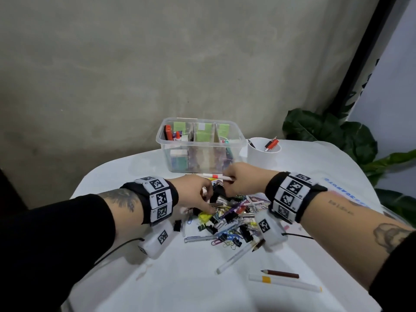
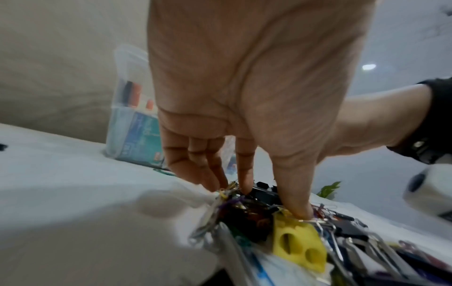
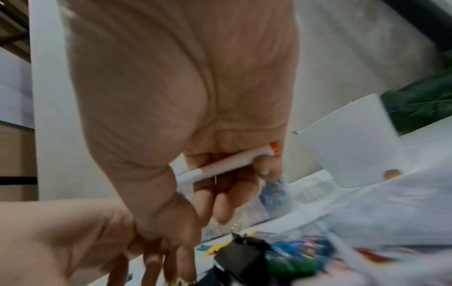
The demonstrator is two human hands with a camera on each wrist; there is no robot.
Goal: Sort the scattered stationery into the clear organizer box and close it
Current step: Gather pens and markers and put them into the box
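Note:
The clear organizer box (image 1: pixel 162 143) stands open at the back of the white table, with glue, a stamp and note pads in its compartments; in the left wrist view the box (image 2: pixel 122 123) is behind my fingers. A pile of binder clips and paper clips (image 1: pixel 227 218) lies in front of it. My left hand (image 1: pixel 206 206) reaches down into the pile, fingers straight. Its fingertips (image 2: pixel 220 183) touch paper clips and its thumb presses beside a yellow holed piece (image 2: pixel 298 243). My right hand (image 1: pixel 234 181) hovers over the pile and grips a white pen (image 3: pixel 220 166) with an orange band.
A white cup (image 1: pixel 263 158) holding a red pen stands right of the box. Nearer me lie a white pen (image 1: pixel 236 257), a brown pencil (image 1: pixel 280 274) and a white marker with a yellow band (image 1: pixel 286 283). A leafy plant (image 1: pixel 337 136) sits beyond the table's right edge.

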